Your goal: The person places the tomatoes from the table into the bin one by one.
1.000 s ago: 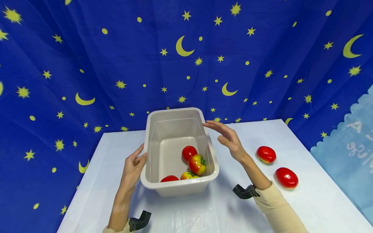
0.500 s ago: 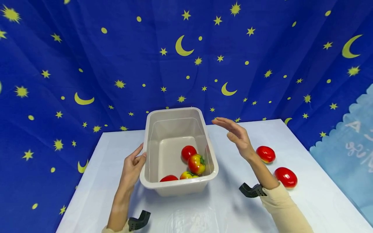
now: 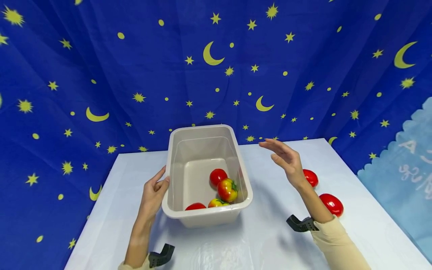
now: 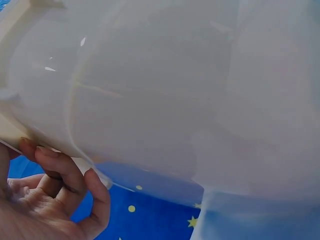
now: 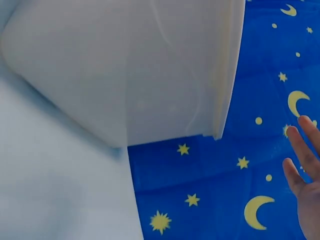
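A grey plastic bin (image 3: 207, 213) stands on the white table, tipped toward me in the head view. Glossy round fruits lie inside it: a red one (image 3: 218, 177), a red-and-yellow one with a green leafy top (image 3: 227, 189), and others partly hidden by the near wall. My left hand (image 3: 152, 195) grips the bin's left rim, thumb on top; the left wrist view shows its fingers (image 4: 65, 175) curled under the edge. To the right of the bin, my right hand (image 3: 285, 159) hovers with fingers extended, holding nothing. In the right wrist view, these fingers (image 5: 305, 150) are apart from the bin.
Two glossy red fruits, one farther back (image 3: 311, 178) and one nearer (image 3: 332, 204), lie on the white table (image 3: 249, 240) at the right, each partly covered by my right arm. Behind the table hangs a blue curtain (image 3: 152, 67) with yellow moons and stars.
My right hand has moved right, away from the bin's right rim, and now overlaps the farther red fruit. The left hand, the bin and the fruits in it stay put.
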A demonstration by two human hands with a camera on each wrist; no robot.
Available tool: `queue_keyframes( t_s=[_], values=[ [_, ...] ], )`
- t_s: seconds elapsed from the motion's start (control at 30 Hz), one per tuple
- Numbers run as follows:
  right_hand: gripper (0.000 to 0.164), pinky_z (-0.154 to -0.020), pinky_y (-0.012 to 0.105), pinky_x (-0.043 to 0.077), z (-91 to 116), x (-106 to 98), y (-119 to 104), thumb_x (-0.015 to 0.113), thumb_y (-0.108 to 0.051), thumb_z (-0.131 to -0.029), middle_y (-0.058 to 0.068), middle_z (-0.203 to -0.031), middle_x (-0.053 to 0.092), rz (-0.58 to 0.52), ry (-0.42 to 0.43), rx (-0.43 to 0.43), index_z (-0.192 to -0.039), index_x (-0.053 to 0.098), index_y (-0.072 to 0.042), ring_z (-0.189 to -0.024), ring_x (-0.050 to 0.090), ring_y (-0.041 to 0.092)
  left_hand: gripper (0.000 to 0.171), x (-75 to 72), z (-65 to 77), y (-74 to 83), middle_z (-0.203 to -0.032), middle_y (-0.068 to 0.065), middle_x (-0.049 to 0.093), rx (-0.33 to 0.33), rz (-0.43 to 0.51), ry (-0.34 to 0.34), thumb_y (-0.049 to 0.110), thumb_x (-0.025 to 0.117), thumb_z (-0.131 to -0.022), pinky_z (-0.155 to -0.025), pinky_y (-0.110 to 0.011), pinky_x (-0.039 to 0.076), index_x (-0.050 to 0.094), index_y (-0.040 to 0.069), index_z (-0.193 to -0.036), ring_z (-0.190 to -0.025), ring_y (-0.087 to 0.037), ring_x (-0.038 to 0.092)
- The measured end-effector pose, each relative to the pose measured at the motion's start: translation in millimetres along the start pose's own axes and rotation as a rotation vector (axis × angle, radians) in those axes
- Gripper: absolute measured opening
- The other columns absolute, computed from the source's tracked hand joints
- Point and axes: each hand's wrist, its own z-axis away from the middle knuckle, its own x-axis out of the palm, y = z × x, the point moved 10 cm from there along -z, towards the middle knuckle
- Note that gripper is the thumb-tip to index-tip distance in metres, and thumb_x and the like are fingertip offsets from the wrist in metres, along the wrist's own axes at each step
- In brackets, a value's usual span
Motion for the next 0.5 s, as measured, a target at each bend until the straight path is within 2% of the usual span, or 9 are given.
queue_keyframes(
  t_s=[0.23, 0.37, 0.5],
  values=[
    [0.040, -0.106, 0.029, 0.043, 8, -23, 15, 0.047, 0.009, -0.094, 0.025, -0.126, 0.062, -0.062, 0.089, 0.007, -0.133, 0.044, 0.019, -0.119, 0.062, 0.024, 0.049, -0.4, -1.5, 0.8, -0.115, -0.025, 0.067, 0.003, 0.000, 0.006, 0.019, 0.050, -0.103, -0.073, -0.020, 0.053, 0.039, 0.010, -0.150, -0.085, -0.003, 0.068],
    [0.040, -0.103, 0.029, 0.045, 14, -34, 23, 0.049, 0.011, -0.093, 0.029, -0.124, 0.062, -0.084, 0.129, -0.005, -0.131, 0.044, 0.020, -0.117, 0.063, 0.025, 0.049, 0.3, -1.9, 0.9, -0.114, -0.022, 0.069, -0.001, 0.000, 0.003, 0.019, 0.050, -0.103, -0.074, -0.020, 0.053, 0.039, 0.010, -0.150, -0.085, -0.001, 0.067],
    [0.039, -0.100, 0.029, 0.047, 22, -45, 31, 0.052, 0.011, -0.092, 0.031, -0.121, 0.062, -0.089, 0.177, 0.015, -0.131, 0.049, 0.016, -0.115, 0.064, 0.025, 0.049, 0.4, -1.1, 0.5, -0.111, -0.019, 0.071, -0.005, 0.004, 0.000, 0.019, 0.050, -0.103, -0.073, -0.020, 0.053, 0.039, 0.010, -0.150, -0.084, -0.001, 0.067]
  ],
)
